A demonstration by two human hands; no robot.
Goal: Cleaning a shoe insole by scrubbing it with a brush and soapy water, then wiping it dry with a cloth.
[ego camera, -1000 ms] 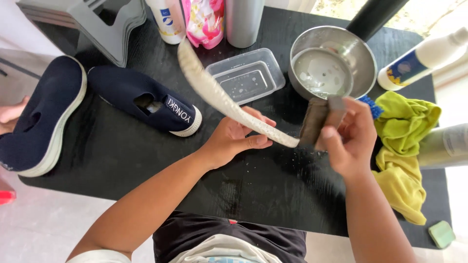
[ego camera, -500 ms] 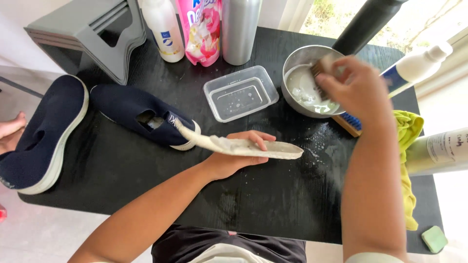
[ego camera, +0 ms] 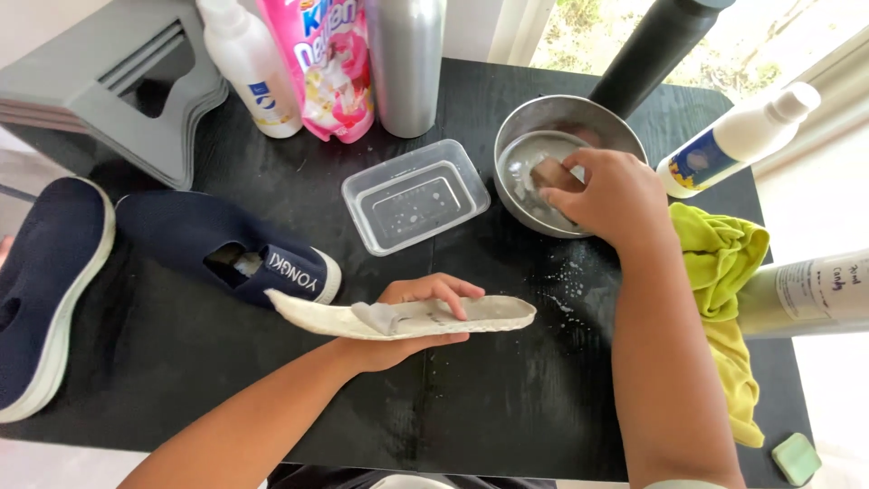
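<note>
Dipping a brush [ego camera: 547, 172] in the bowl [ego camera: 520, 122], our right hand [ego camera: 611, 195] grips it; left hand [ego camera: 407, 321] fingers clasp the wet, half-scrubbed insole [ego camera: 489, 314] beside it.

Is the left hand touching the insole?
Touching. The head view shows the left hand under the insole, fingers curled over its top edge.

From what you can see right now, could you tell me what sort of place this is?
Probably a home shoe-cleaning spot by a window: a black table bears navy slip-on shoes, a metal bowl of water and cleaner bottles. The left hand holds a white insole; the right hand dips a brush.
</note>
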